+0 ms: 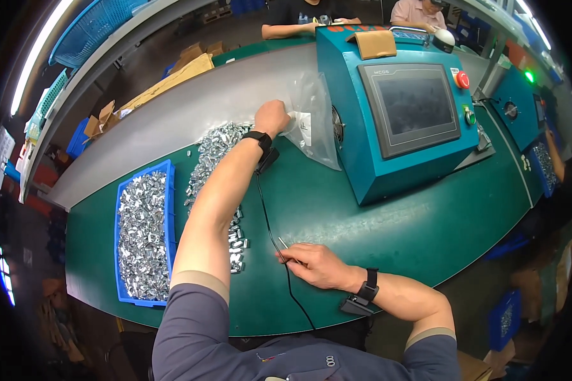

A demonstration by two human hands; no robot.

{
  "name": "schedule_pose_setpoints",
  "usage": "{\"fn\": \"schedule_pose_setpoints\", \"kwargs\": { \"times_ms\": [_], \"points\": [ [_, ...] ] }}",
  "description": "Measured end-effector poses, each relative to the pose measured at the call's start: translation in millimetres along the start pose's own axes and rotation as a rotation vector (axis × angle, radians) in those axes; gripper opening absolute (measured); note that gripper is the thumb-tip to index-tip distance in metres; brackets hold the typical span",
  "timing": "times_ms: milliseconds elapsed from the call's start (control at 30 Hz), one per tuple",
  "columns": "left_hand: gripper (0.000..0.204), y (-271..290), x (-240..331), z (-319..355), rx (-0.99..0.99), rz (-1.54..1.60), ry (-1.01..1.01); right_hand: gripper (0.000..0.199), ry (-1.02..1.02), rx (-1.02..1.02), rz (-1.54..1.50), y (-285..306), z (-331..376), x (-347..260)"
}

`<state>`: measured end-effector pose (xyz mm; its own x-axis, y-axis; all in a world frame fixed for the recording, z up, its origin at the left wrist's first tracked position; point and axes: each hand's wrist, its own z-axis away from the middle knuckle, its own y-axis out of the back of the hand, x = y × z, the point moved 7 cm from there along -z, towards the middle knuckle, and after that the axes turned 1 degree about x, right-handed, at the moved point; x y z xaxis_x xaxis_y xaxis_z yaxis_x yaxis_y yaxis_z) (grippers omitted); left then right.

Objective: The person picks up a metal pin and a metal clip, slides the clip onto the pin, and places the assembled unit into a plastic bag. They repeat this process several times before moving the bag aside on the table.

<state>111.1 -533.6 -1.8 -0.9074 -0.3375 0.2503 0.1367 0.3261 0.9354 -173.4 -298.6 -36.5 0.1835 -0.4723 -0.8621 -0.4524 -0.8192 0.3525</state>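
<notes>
Left arm stretched far forward, elbow nearly straight, left hand (272, 117) closed in a loose fist, knuckles up, a black band just behind its fingers at the wrist. Right forearm lay bent inward across the body, right hand (316, 265) palm down, fingers pinched together, banded wrist behind them.

left hand (271, 117) gripping clear plastic bag (311, 120), right hand (314, 265) pinching tweezers (285, 245)
</notes>
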Motion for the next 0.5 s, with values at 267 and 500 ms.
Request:
{"fn": "schedule_pose_setpoints", "kwargs": {
  "times_ms": [267,500],
  "points": [
    [0.025,-7.8,-22.9,16.6,-0.003,0.017,-0.273,0.026,-0.001,0.036,0.001,3.8,-0.2,-2.6],
    [0.026,9.6,-21.2,99.3,-0.076,-0.138,-0.445,0.027,-0.027,0.029,0.012,3.3,5.1,4.1]
  ]
}}
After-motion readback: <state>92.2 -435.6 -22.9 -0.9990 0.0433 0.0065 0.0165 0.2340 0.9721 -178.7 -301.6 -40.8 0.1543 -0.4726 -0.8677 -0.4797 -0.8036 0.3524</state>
